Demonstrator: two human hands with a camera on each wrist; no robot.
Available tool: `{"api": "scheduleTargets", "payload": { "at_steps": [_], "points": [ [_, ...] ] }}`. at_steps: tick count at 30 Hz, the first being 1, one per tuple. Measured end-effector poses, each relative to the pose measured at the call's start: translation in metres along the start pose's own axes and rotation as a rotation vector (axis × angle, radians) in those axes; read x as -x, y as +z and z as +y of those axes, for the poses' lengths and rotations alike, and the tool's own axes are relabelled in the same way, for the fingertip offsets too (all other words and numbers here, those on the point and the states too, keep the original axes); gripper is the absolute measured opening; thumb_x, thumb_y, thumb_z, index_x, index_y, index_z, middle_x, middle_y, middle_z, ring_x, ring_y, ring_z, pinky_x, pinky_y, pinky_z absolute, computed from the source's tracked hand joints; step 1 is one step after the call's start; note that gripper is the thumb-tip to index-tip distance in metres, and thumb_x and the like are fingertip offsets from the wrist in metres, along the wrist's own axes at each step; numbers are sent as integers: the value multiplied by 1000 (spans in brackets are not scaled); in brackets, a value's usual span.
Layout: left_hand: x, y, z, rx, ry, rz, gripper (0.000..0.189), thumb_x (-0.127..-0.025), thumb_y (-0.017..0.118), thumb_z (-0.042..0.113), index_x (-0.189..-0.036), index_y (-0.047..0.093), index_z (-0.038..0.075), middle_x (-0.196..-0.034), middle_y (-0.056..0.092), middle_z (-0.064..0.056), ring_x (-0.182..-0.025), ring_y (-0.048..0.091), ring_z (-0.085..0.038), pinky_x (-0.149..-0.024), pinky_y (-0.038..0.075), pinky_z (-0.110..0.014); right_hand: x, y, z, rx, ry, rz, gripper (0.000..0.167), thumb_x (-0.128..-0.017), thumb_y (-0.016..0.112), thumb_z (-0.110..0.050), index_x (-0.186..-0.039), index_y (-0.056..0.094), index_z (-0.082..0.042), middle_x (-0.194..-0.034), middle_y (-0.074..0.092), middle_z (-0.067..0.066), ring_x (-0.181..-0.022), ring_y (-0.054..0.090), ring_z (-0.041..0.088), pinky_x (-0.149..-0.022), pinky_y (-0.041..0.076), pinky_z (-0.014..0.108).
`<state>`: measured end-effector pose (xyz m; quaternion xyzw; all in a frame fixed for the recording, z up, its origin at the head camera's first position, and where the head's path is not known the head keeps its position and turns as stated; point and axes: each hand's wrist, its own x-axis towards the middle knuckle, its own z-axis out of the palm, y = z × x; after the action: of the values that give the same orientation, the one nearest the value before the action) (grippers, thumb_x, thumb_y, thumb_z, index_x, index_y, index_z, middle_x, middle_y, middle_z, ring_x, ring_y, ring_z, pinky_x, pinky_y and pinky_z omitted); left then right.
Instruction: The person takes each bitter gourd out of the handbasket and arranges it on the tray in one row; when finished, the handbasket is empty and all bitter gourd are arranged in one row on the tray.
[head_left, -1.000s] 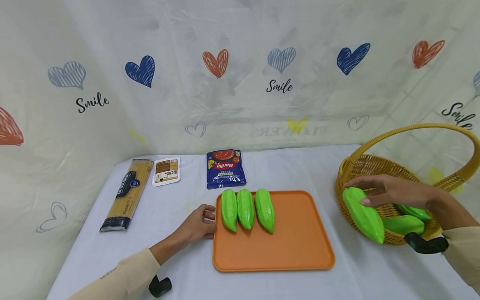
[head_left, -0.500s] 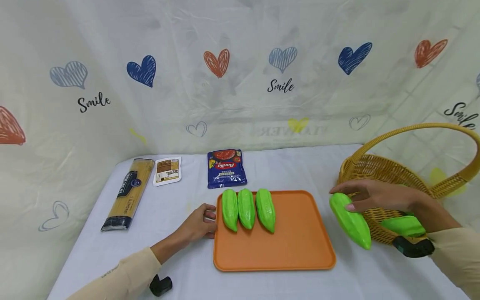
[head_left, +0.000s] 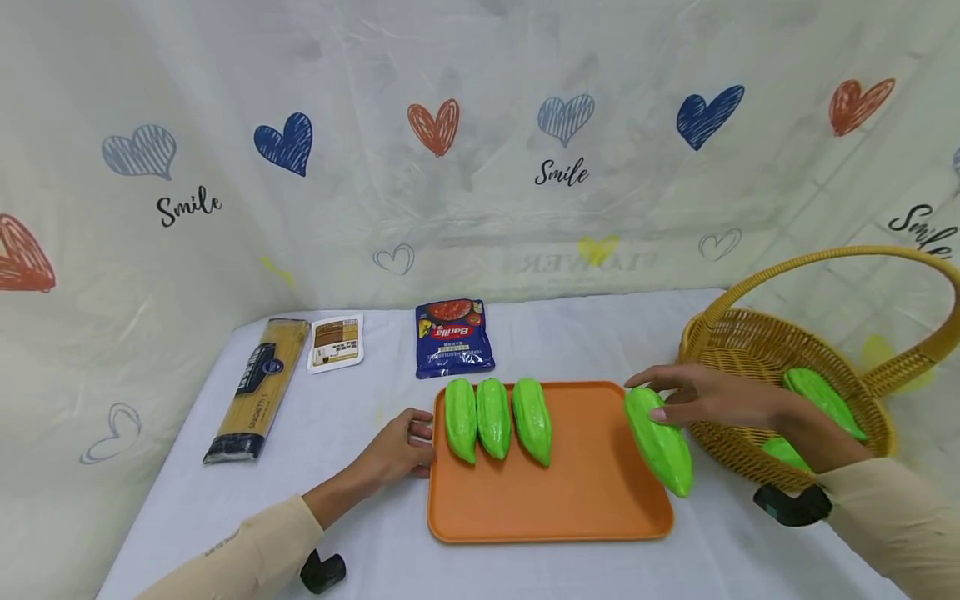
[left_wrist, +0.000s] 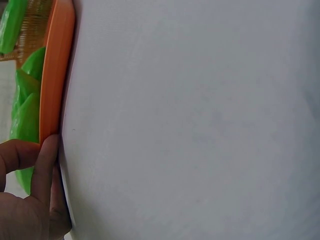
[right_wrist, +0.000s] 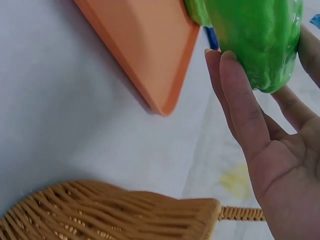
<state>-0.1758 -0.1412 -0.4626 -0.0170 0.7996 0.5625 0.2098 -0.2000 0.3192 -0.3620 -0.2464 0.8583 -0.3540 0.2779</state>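
My right hand (head_left: 708,398) holds a glossy green ridged gourd (head_left: 660,442) between thumb and fingers, above the right edge of the orange tray (head_left: 570,500). In the right wrist view the gourd (right_wrist: 257,40) is in the fingers, its far end cut off by the frame. Three like gourds (head_left: 492,419) lie side by side on the tray's left half. At the tray's left side, my left hand (head_left: 393,446) grips the rim. The left wrist view shows fingers (left_wrist: 45,165) on both sides of that rim.
A wicker basket (head_left: 738,333) with a tall handle stands at the right, more green gourds (head_left: 825,400) inside. Behind the tray lies a blue sauce pouch (head_left: 453,337). A spaghetti pack (head_left: 257,392) and a small white-and-brown packet (head_left: 335,342) lie at the left.
My right hand has carried the gourd left, from over the basket to above the tray's right edge. More of the basket's inside shows. The left hand stays at the tray's rim.
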Motion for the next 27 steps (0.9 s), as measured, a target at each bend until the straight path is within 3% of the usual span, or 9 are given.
{"api": "scheduleTargets", "payload": {
  "at_steps": [4,10,15,22,27],
  "points": [
    [-1,1,-2,1,3,-2,62,-80,68,-1,-138,47,0,-118,54,-15,-96,64,-22,-70,64,-35,-6,7,0,-81,21,-10,51,-101,58,-25,-150,43,-21,-153,39,24,-135,44,48,-94,56,38],
    [0,1,-2,5,12,-11,63,-79,68,-1,-138,46,-1,-118,53,-16,-97,63,-23,-70,65,-35,-16,15,0,-134,31,-28,48,-102,57,-27,-148,46,-24,-152,41,18,-132,50,37,-92,58,30],
    [1,0,-1,1,3,-8,62,-80,68,-1,-138,46,0,-118,54,-15,-97,63,-22,-70,64,-35,-27,19,-2,-144,48,-38,49,-101,59,-30,-148,46,-26,-153,42,14,-130,53,30,-95,58,32],
    [3,-1,1,14,14,-7,62,-80,68,-2,-138,47,-1,-119,55,-16,-98,64,-22,-70,64,-36,-44,22,-5,-141,14,-51,55,-101,58,-29,-151,41,-14,-149,45,16,-124,55,30,-93,57,39],
    [3,-2,1,9,9,-8,62,-80,68,-1,-138,47,0,-119,55,-16,-99,63,-23,-70,64,-35,-53,25,-6,-115,22,-36,55,-101,58,-32,-150,43,-14,-145,49,13,-121,55,28,-93,56,36]
  ]
}}
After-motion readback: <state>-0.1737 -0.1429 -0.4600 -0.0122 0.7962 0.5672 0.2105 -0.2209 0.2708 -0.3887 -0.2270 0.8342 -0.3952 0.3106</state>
